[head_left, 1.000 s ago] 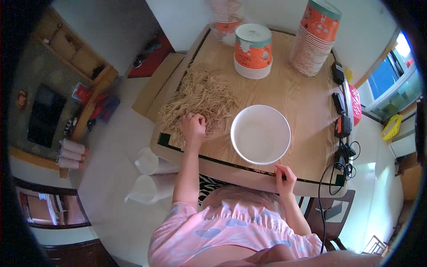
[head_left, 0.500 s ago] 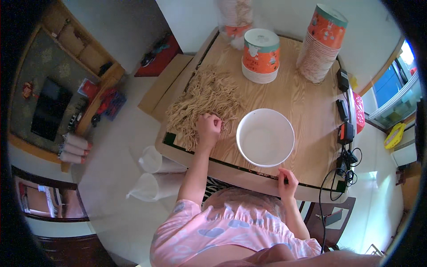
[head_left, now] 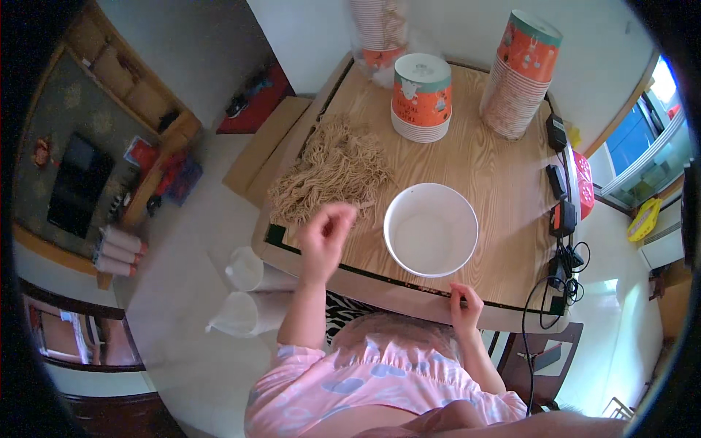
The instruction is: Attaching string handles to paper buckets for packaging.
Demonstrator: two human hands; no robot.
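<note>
My left hand (head_left: 326, 237) is raised over the table's front left part, blurred, its fingers curled together; whatever they hold, if anything, cannot be made out. Just beyond it lies a loose heap of tan, wavy strands (head_left: 332, 171); I cannot tell whether they are yarn or noodles. To the right of that hand, a white round tub (head_left: 431, 230) stands upright with its mouth up and nothing visible inside. My right hand (head_left: 465, 308) rests at the table's front edge, just below the tub and apart from it. Its fingers are curled in, and their inner side is hidden.
Behind the tub, a short stack of upturned orange-and-green paper tubs (head_left: 422, 98) stands on the wooden table (head_left: 504, 219). A taller stack (head_left: 522, 77) leans at the back right, and a bagged stack (head_left: 380, 33) is at the back. Adapters with black cables (head_left: 562, 266) line the right edge.
My left hand has lifted off the heap's near edge and moved slightly left and toward me. My right hand stays at the table edge. The view has shifted a little.
</note>
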